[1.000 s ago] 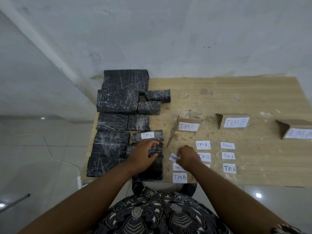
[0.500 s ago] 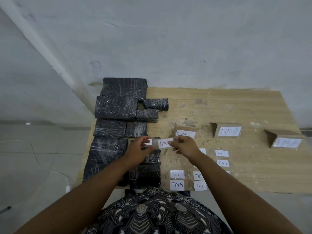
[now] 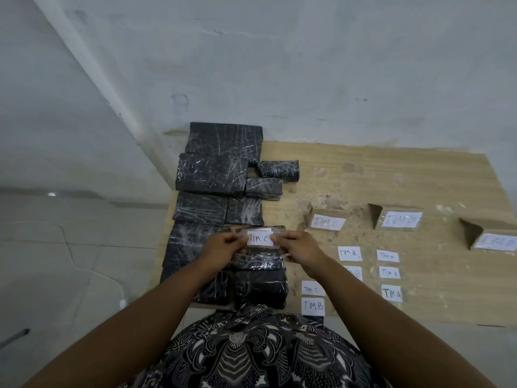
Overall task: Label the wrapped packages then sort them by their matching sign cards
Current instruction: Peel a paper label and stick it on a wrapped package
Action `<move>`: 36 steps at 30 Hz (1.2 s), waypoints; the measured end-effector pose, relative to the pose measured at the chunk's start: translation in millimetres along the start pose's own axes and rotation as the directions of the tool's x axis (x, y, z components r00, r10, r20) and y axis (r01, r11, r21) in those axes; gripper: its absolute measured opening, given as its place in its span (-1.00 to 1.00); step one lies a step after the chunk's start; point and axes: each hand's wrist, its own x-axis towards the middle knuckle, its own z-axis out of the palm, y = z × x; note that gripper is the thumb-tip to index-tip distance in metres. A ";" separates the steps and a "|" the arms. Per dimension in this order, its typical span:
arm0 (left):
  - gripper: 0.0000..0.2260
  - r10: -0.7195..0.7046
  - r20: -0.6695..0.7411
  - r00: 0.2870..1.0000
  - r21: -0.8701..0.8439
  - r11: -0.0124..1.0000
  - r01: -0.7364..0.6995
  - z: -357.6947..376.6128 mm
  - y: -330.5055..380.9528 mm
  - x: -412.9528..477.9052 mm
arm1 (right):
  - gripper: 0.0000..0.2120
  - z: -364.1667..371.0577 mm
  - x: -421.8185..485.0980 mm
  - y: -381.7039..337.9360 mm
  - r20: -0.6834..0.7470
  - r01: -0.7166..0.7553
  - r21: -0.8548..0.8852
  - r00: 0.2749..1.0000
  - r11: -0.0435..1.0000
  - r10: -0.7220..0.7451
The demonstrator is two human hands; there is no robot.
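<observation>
Several black wrapped packages lie in rows on the left part of the wooden table. Both hands hold a white "TIM C" label stretched between them, just above the packages near me. My left hand pinches its left end and my right hand pinches its right end. Behind the label a small package carries another white label. Three cardboard sign cards stand on the table: "TIM C", "TIM B" and a third, its writing blurred.
Loose paper labels lie near the front edge: "TIM C", "TIM B", "TIM B" and a column of three "TIM A" labels. A grey wall rises behind the table. Tiled floor is at the left.
My right hand picked a label off the table and brought it up to the left. My left hand left the package and took the label's other end; both now hold it over the packages.
</observation>
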 end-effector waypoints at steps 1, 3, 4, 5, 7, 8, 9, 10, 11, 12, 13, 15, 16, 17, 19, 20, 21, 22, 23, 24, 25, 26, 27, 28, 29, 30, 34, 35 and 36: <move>-0.84 0.010 -0.015 1.000 0.054 0.999 -0.009 -4.1 -2.2 0.9 | -0.78 3.0 1.6 2.2 -0.018 -0.003 -0.016 1.000 1.000 0.003; -0.85 0.017 -0.038 0.999 0.166 0.986 -0.011 -9.3 -5.0 1.1 | -0.81 7.6 4.2 7.0 -0.046 0.008 -0.038 0.999 0.999 -0.010; -0.85 0.005 -0.041 0.999 0.199 0.980 0.003 -12.3 -7.7 3.0 | -0.82 11.1 5.3 9.0 -0.062 0.011 -0.056 0.998 0.998 -0.015; -0.87 -0.015 -0.044 0.999 0.225 0.974 0.024 -15.0 -10.1 5.4 | -0.85 14.0 7.5 11.9 -0.078 0.015 -0.084 0.997 0.996 -0.022; -0.88 -0.043 -0.046 0.998 0.243 0.969 0.053 -18.3 -15.3 9.9 | -0.87 18.5 9.6 18.0 -0.108 0.013 -0.136 0.994 0.991 -0.028; -0.88 -0.055 -0.040 0.998 0.246 0.967 0.063 -19.5 -17.6 12.7 | -0.87 21.3 11.2 20.9 -0.125 0.006 -0.158 0.992 0.987 -0.026; -0.88 -0.063 -0.032 0.998 0.258 0.964 0.069 -20.3 -18.6 14.5 | -0.87 23.7 12.8 23.6 -0.137 0.001 -0.185 0.990 0.983 -0.027; -0.89 -0.059 -0.027 0.998 0.280 0.958 0.064 -20.7 -19.6 15.7 | -0.87 26.1 13.1 25.5 -0.148 -0.002 -0.211 0.989 0.977 -0.030; -0.91 -0.051 -0.026 0.998 0.310 0.949 0.057 -20.8 -19.6 16.4 | -0.86 28.2 13.4 27.6 -0.161 -0.005 -0.242 0.986 0.970 -0.035; -0.92 -0.042 -0.026 0.999 0.340 0.939 0.048 -20.6 -20.0 17.7 | -0.86 30.0 13.3 29.3 -0.176 -0.010 -0.270 0.984 0.963 -0.039; -0.93 -0.036 -0.026 0.999 0.374 0.927 0.043 -20.9 -20.9 19.4 | -0.85 31.6 14.8 32.0 -0.192 -0.015 -0.296 0.980 0.955 -0.044; -0.92 -0.024 -0.017 1.000 0.446 0.895 0.029 -22.0 -22.3 22.9 | -0.84 34.1 18.0 35.4 -0.227 -0.036 -0.325 0.973 0.945 -0.041; -0.92 -0.017 -0.010 1.000 0.477 0.878 0.020 -22.7 -23.5 25.0 | -0.84 35.4 19.2 36.2 -0.241 -0.051 -0.334 0.970 0.941 -0.034; -0.91 -0.013 0.000 1.000 0.501 0.866 0.012 -23.2 -24.0 26.5 | -0.84 36.2 20.6 37.1 -0.248 -0.062 -0.341 0.968 0.938 -0.026; -0.89 -0.009 0.025 1.000 0.532 0.847 -0.005 -24.8 -26.9 30.8 | -0.82 37.6 22.3 38.4 -0.260 -0.081 -0.356 0.966 0.931 -0.015; -0.88 -0.009 0.030 1.000 0.549 0.836 -0.009 -25.3 -28.0 32.6 | -0.82 37.9 22.7 39.1 -0.266 -0.088 -0.368 0.964 0.926 -0.014; -0.88 -0.008 0.031 0.999 0.566 0.825 -0.011 -25.7 -29.4 34.3 | -0.82 38.0 23.6 41.2 -0.274 -0.087 -0.379 0.961 0.921 -0.022; -0.89 -0.004 0.030 1.000 0.578 0.816 -0.014 -26.4 -30.5 36.1 | -0.83 38.1 24.3 43.2 -0.284 -0.083 -0.388 0.958 0.918 -0.033; -0.90 -0.003 0.034 0.999 0.584 0.812 -0.018 -27.0 -32.0 38.2 | -0.82 37.8 25.5 45.9 -0.295 -0.081 -0.389 0.955 0.918 -0.040; -0.91 -0.002 0.043 0.999 0.585 0.811 -0.023 -27.5 -33.1 40.0 | -0.81 37.4 26.9 48.4 -0.306 -0.084 -0.385 0.951 0.919 -0.042; -0.91 0.001 0.053 0.999 0.585 0.811 -0.032 -27.8 -33.9 41.1 | -0.79 37.1 27.9 50.4 -0.311 -0.086 -0.381 0.950 0.921 -0.040; -0.92 0.007 0.063 0.998 0.588 0.808 -0.043 -28.1 -35.0 41.8 | -0.79 37.0 28.4 51.8 -0.309 -0.088 -0.378 0.950 0.922 -0.036; -0.92 0.019 0.073 0.997 0.591 0.804 -0.059 -28.2 -35.8 42.4 | -0.79 36.9 29.1 52.9 -0.306 -0.088 -0.375 0.951 0.923 -0.034; -0.91 0.031 0.081 0.996 0.595 0.800 -0.073 -28.3 -36.8 43.1 | -0.79 37.1 29.5 53.4 -0.306 -0.087 -0.372 0.951 0.924 -0.034; -0.89 0.047 0.084 0.995 0.599 0.796 -0.088 -28.2 -37.3 43.1 | -0.79 37.0 29.7 53.2 -0.305 -0.083 -0.370 0.952 0.925 -0.037; -0.87 0.063 0.079 0.995 0.606 0.789 -0.098 -28.3 -37.4 42.9 | -0.80 37.0 29.8 53.5 -0.307 -0.080 -0.368 0.951 0.926 -0.040; -0.66 0.142 0.085 0.986 0.629 0.760 -0.164 -30.3 -34.6 43.6 | -0.86 39.0 32.9 56.5 -0.271 -0.028 -0.387 0.959 0.922 -0.085; -0.67 0.172 0.116 0.978 0.629 0.749 -0.207 -30.4 -33.7 45.1 | -0.86 39.3 33.4 57.2 -0.246 -0.003 -0.403 0.964 0.915 -0.105; -0.71 0.199 0.153 0.968 0.638 0.728 -0.250 -30.0 -32.3 46.5 | -0.85 39.3 33.7 57.5 -0.218 0.017 -0.418 0.969 0.908 -0.119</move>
